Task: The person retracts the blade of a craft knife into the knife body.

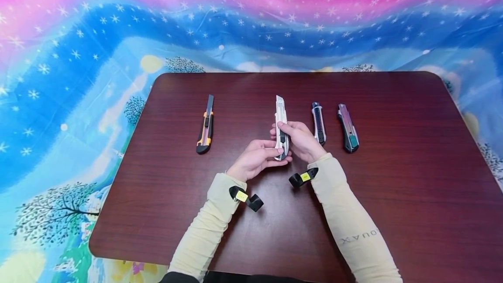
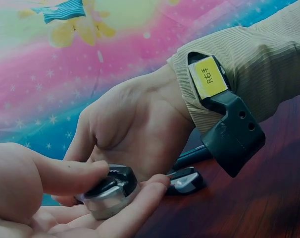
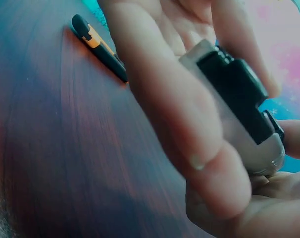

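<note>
Both hands hold a silver snap-off utility knife (image 1: 280, 110) above the middle of the table, its narrow end pointing away from me. My left hand (image 1: 253, 158) pinches the black-capped rear end between thumb and fingers. My right hand (image 1: 300, 139) grips the handle further up, thumb on its face and fingers behind. The left wrist view looks at the knife's butt (image 2: 110, 203) under the left thumb. In the right wrist view, the black end cap (image 3: 234, 89) fills the space between left-hand fingers (image 3: 175, 104).
A yellow-and-black utility knife (image 1: 204, 132) with its blade out lies to the left on the dark red table (image 1: 165, 200). Right of the hands lie a grey-and-black knife (image 1: 318, 119) and a black-and-teal one (image 1: 348, 130). A patterned cloth (image 1: 251, 25) hangs behind.
</note>
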`<state>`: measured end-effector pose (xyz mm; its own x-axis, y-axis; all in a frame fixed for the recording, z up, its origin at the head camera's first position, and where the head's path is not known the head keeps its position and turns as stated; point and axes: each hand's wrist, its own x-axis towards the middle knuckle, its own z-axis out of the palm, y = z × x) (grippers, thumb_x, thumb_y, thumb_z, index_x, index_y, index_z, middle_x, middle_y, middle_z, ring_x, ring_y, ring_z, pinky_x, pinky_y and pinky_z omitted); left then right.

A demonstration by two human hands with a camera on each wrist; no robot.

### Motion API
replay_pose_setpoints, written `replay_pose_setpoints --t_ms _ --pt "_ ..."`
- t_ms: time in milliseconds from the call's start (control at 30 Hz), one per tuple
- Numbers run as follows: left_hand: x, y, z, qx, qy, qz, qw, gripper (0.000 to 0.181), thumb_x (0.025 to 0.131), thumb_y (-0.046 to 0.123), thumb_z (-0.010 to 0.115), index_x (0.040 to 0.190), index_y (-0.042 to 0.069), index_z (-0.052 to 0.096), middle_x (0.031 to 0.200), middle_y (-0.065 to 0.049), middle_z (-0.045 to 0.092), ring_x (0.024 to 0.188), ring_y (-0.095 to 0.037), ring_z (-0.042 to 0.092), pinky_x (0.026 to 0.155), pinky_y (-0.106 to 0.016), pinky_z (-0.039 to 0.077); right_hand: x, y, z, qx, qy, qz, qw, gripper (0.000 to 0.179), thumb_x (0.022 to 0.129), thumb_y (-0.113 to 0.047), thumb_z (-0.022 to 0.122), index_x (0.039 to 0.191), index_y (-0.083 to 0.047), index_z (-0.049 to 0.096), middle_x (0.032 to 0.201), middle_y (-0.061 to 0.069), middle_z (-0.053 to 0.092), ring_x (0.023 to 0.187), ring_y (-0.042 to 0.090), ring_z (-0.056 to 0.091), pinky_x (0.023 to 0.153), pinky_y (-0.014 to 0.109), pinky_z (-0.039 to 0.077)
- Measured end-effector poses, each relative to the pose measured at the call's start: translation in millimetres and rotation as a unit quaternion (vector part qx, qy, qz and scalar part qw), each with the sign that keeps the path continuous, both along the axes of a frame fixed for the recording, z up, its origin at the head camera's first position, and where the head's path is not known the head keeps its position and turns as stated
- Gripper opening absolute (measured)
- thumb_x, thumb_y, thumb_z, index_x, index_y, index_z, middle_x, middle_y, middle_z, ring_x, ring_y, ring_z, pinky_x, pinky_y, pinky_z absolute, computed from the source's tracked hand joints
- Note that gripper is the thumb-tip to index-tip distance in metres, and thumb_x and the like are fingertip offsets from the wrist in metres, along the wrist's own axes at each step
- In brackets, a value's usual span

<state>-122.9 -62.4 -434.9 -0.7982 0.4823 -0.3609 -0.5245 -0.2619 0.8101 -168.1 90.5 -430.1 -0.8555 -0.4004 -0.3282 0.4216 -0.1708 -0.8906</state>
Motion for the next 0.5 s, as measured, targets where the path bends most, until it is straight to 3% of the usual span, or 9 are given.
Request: replay_pose_setpoints --t_ms 233,500 --pt "-0.4 0.7 0.1 0.001 -0.014 -0.002 0.9999 0.035 0.096 -0.007 0.046 0.128 -0.019 0.046 0.104 -0.023 0.063 0.085 -0.020 0.069 0.097 -0.044 0.052 0.5 0.9 -0.6 -0.008 -0.001 0.013 0.9999 0.036 0.103 -0.014 0.041 0.127 0.014 0.043 0.092 0.002 0.067 0.089 0.011 0.063 0.079 0.020 0.055" --pt "-0.5 -0.3 -0.3 0.004 -0.014 0.001 0.9999 0.035 0.096 -0.008 0.045 0.128 -0.020 0.045 0.097 -0.019 0.065 0.085 -0.021 0.069 0.097 -0.044 0.051 1.4 2.3 -1.0 -0.027 0.000 0.019 0.9995 0.039 0.103 -0.010 0.040 0.134 0.014 0.036 0.102 0.002 0.067 0.101 0.013 0.063 0.089 0.022 0.053"
